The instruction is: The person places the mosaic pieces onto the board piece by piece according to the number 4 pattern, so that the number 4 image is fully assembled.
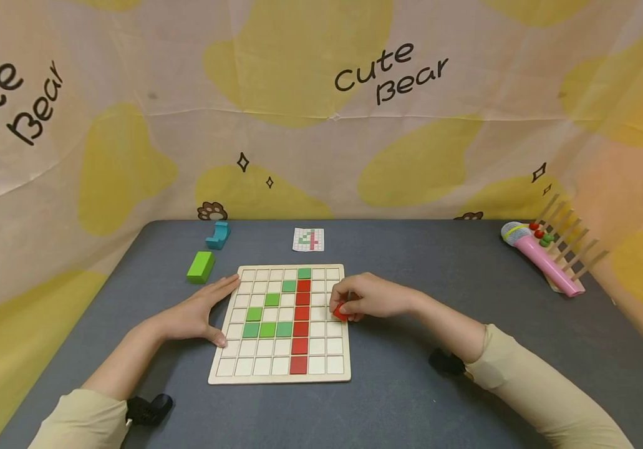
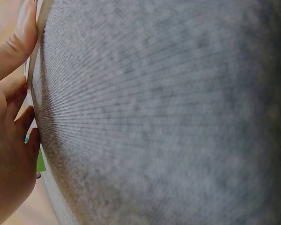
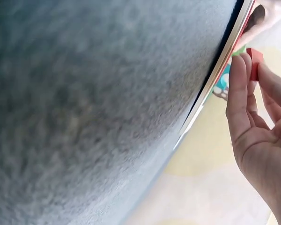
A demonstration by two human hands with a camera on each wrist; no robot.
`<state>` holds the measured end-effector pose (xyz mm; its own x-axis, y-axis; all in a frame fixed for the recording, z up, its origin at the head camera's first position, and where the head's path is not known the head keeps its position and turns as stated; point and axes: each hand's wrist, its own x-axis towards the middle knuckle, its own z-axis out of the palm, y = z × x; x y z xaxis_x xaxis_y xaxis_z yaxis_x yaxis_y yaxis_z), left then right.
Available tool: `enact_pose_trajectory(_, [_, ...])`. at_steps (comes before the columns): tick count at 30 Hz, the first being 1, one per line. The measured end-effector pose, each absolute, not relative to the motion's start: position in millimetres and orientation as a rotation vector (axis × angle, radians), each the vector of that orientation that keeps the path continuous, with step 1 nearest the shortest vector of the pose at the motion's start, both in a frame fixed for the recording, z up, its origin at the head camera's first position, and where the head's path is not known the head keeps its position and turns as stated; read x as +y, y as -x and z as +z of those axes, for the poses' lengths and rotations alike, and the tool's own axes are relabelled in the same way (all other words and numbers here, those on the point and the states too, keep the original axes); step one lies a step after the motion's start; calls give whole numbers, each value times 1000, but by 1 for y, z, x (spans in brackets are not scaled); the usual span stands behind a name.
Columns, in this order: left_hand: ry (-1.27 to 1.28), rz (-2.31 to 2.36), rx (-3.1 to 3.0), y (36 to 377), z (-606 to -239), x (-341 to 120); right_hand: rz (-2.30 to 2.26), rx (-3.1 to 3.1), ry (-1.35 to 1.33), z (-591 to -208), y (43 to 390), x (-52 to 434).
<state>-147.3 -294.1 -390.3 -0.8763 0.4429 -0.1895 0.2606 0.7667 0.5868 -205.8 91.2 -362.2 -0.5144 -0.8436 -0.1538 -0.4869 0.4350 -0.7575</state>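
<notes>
- Green block (image 1: 200,267) and teal block (image 1: 218,235) lie on the bench (image 1: 411,399), far left, apart from the board.
- Left hand (image 1: 198,315): fingers straight, resting flat against the left edge of the grid board (image 1: 282,374), holding nothing.
- Board has a green step pattern and a red column; pattern card (image 1: 308,239) lies just behind it.
- Right hand (image 1: 368,297): fingers pinching a red tile (image 1: 340,311) over the board's right columns.
- Pink toy microphone (image 1: 542,259) far right.

Head camera looks down from above; both wrist cameras sit close against the bench (image 1: 467,399), sharing the board's (image 1: 231,368) edges.
</notes>
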Motion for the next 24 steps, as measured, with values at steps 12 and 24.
enact_pose_trajectory(12, [-539,800,2650,149,-391,-294,-1010,2307,1090,-363,197,75])
enact_pose_trajectory(24, [-538,796,2658,147,-391,-293,-998,2461,1082,-365,196,58])
